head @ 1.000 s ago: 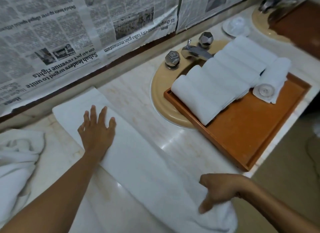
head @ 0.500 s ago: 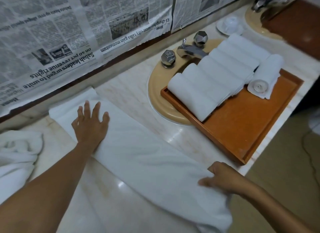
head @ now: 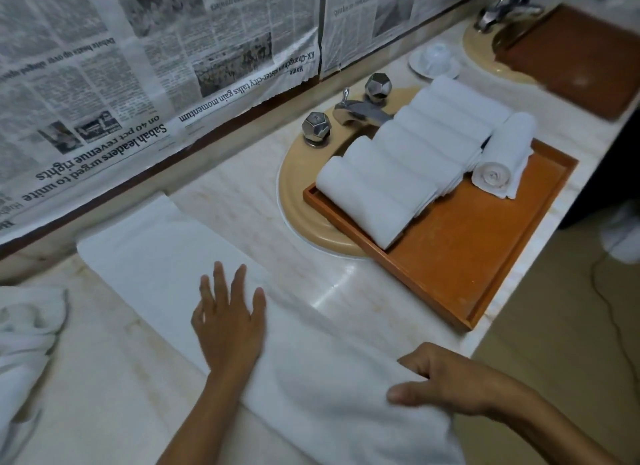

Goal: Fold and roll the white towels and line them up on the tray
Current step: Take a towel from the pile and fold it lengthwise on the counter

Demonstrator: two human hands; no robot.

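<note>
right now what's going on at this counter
A person is folding a white towel laid out as a long strip on the marble counter. The left hand lies flat on it with fingers spread, and the right hand grips its near end at the counter's edge. The tray over the sink already holds a row of rolled towels, with a single roll beside them. A heap of towels waits on the left.
</note>
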